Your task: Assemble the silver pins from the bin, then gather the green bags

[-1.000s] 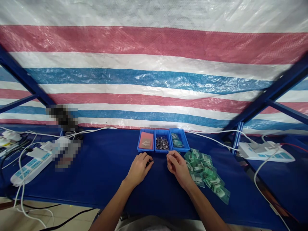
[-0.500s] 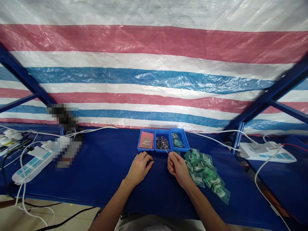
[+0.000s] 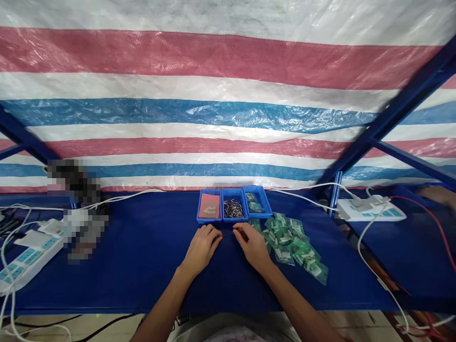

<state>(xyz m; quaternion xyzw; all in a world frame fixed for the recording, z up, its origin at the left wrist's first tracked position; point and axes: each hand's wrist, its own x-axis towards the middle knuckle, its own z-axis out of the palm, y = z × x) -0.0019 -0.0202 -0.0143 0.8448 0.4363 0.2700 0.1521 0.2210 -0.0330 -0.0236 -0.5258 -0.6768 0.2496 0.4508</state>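
My left hand (image 3: 203, 248) is closed in a pinch just in front of the bins. A thin dark metal piece, seemingly a screw (image 3: 223, 236), sticks out from its fingertips. My right hand (image 3: 252, 246) faces it a short way to the right, thumb and fingers drawn together. What those fingers hold, if anything, is too small to make out. Beyond the hands, the middle blue bin (image 3: 234, 220) holds many small metal screws (image 3: 233, 208). The left blue bin (image 3: 209, 220) contains a pink-red sheet (image 3: 209, 197) and a grey-brown piece with a white arrow (image 3: 210, 209).
The right blue bin (image 3: 265, 215) holds small green-tinted packets (image 3: 254, 203). Several filled clear-green bags (image 3: 297, 244) lie right of my right hand. Power strips (image 3: 30, 256) with white cables stand at both sides. Another person's arm (image 3: 440, 194) shows at the far right.
My right hand has drawn back from the middle bin toward my left hand. My left hand stays pinched on its small piece. The view has shifted slightly right.
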